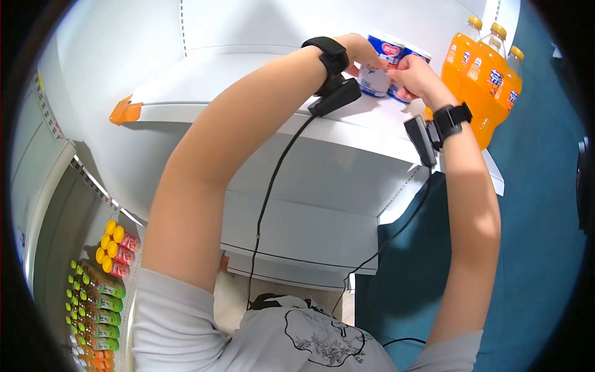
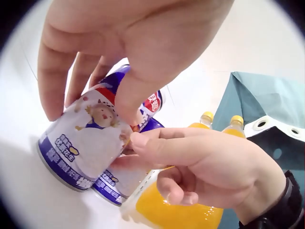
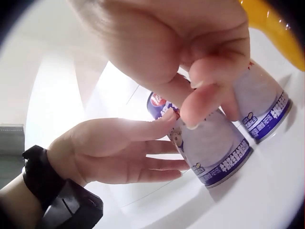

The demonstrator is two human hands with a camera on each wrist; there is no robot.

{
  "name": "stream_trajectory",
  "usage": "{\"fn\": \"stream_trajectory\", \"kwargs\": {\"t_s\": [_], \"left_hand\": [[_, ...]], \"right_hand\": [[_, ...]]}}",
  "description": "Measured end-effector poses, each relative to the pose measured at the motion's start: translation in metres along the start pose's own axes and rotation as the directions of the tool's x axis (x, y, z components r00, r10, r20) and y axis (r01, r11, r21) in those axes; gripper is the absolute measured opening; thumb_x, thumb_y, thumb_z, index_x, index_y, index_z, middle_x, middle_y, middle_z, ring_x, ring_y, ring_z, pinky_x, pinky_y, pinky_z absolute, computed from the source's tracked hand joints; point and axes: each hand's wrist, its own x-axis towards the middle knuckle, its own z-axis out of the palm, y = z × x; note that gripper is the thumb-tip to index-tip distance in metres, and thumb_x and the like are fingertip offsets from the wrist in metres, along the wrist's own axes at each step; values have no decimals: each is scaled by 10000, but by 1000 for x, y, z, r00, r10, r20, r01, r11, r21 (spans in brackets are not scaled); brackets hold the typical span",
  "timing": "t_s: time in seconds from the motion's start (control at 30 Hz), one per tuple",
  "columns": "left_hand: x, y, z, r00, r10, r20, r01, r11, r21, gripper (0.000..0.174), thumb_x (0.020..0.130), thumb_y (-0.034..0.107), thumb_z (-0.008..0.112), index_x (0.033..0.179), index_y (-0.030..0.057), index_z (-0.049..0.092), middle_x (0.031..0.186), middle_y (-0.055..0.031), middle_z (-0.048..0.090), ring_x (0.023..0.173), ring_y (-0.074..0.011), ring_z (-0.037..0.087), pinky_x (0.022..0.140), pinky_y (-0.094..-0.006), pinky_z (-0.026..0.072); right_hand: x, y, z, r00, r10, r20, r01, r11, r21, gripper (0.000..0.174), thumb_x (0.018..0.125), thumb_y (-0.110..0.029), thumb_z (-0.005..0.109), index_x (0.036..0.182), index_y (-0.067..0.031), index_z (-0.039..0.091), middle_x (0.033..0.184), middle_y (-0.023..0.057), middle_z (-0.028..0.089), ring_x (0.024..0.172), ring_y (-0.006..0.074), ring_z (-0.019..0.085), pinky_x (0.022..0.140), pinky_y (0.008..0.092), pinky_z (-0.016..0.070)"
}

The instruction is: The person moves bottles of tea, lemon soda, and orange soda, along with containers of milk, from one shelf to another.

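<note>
Two blue-and-white cans stand side by side on a white shelf (image 1: 347, 127). Around the nearer can (image 2: 86, 143) my left hand (image 2: 133, 43) has its fingers on the far side and its thumb near the upper right edge. My right hand (image 2: 214, 167) meets the same can at its right edge, thumb tip and forefinger close to my left thumb. Its other fingers are curled. In the right wrist view the second can (image 3: 262, 105) stands just beyond, with one right finger reaching between the two. The left palm (image 3: 109, 152) faces the nearer can from the left.
Several orange soda bottles (image 1: 489, 74) with yellow caps stand right of the cans, close to my right wrist. A teal cloth (image 1: 533, 186) hangs beyond the shelf end. Cables (image 1: 273, 186) trail from both wrists. Lower left, another shelf holds red bottles (image 1: 121, 248) and green-capped bottles (image 1: 102, 310).
</note>
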Motion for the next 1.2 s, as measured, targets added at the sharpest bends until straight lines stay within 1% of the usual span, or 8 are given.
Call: {"fn": "stream_trajectory", "kwargs": {"t_s": [0.3, 0.53, 0.63, 0.67, 0.73, 1.0, 1.1, 1.2], "left_hand": [[-35, 39, -2, 894, 307, -326, -264, 950, 168, 527, 620, 481, 704, 904, 41, 647, 892, -132, 629, 669, -214, 605, 570, -273, 497], [-163, 26, 57, 618, 500, -607, -480, 851, 212, 529, 621, 239, 726, 1085, 47, 560, 887, -128, 625, 671, -188, 611, 619, -277, 492], [-230, -5, 106, 604, 409, -684, -433, 889, 149, 531, 663, 176, 686, 1152, 65, 511, 903, -111, 623, 715, -192, 593, 593, -284, 488], [-249, -18, 122, 580, 410, -704, -397, 897, 196, 548, 673, 169, 679, 1177, 71, 489, 906, -105, 622, 742, -189, 587, 589, -282, 487], [-286, -36, 144, 686, 210, -696, -282, 959, 12, 586, 671, 175, 679, 1207, 80, 460, 909, -115, 616, 784, -197, 576, 591, -280, 485], [-327, -90, 154, 672, -95, -734, 1, 992, -127, 600, 646, 249, 681, 1171, 52, 469, 800, -172, 607, 689, -316, 592, 622, -346, 461], [-345, -110, 154, 605, -111, -789, 58, 994, -95, 610, 644, 256, 683, 1179, 59, 464, 828, -168, 611, 697, -319, 591, 615, -360, 449], [-365, -112, 143, 602, -140, -786, 107, 990, -95, 616, 655, 258, 676, 1196, 66, 452, 825, -172, 610, 710, -323, 589, 631, -366, 444]], "right_hand": [[-56, -27, -27, 926, -123, -357, 166, 982, 93, 274, 755, -224, 632, 792, 13, 499, 646, 86, 602, 453, 105, 540, 401, 225, 413], [-153, -28, -8, 875, -213, -436, 390, 843, 371, 410, 779, -131, 607, 1123, 20, 442, 744, 90, 623, 525, 49, 498, 400, 178, 349], [-223, -30, 33, 915, -63, -399, 251, 862, 440, 321, 785, -62, 588, 1084, 25, 508, 809, 65, 625, 531, 32, 477, 407, 171, 321], [-235, -15, 58, 819, -214, -532, 420, 856, 303, 262, 787, -50, 583, 1025, 52, 542, 819, 65, 621, 535, 24, 476, 427, 179, 349], [-277, -20, 82, 946, 123, -299, 42, 870, 491, 292, 784, -35, 581, 1051, 69, 528, 806, 62, 614, 593, 30, 494, 475, 187, 387], [-277, 9, 160, 995, -88, -56, 104, 833, 543, 362, 807, -18, 545, 1146, 80, 464, 767, 85, 600, 671, 84, 525, 562, 219, 445], [-272, 6, 191, 970, -240, -40, 213, 758, 617, 414, 810, -76, 554, 1196, 29, 446, 706, 39, 578, 519, 40, 455, 361, 193, 288], [-289, -24, 186, 994, -85, 70, 40, 870, 491, 389, 789, -79, 576, 1142, 57, 487, 719, 82, 595, 530, 57, 468, 432, 217, 380]]}}
